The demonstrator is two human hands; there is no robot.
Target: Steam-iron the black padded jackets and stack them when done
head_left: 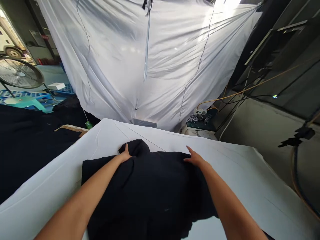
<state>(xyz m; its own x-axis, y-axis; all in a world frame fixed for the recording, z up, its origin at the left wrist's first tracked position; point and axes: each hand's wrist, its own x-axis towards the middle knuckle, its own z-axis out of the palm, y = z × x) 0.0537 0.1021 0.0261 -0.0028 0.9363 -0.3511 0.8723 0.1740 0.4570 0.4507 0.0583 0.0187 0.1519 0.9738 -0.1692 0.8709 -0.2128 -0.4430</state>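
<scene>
I'm resting my open right hand (195, 159) on the dark garment (157, 185) lying short of the worktop's far edge (175, 134); my left hand (125, 155) is touching it, whether gripping I can't tell.

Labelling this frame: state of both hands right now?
Left hand: on the dark garment, grip can't be told.
Right hand: open, thumb spread, at the garment's far edge.

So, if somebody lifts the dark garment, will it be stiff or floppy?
Probably floppy: the dark garment bunches into soft folds at the left hand. Lifted by the edge near the right hand, it would likely sag, as no stiff part shows in it. It seems unlikely to roll, lying mostly flat on the white surface.
</scene>
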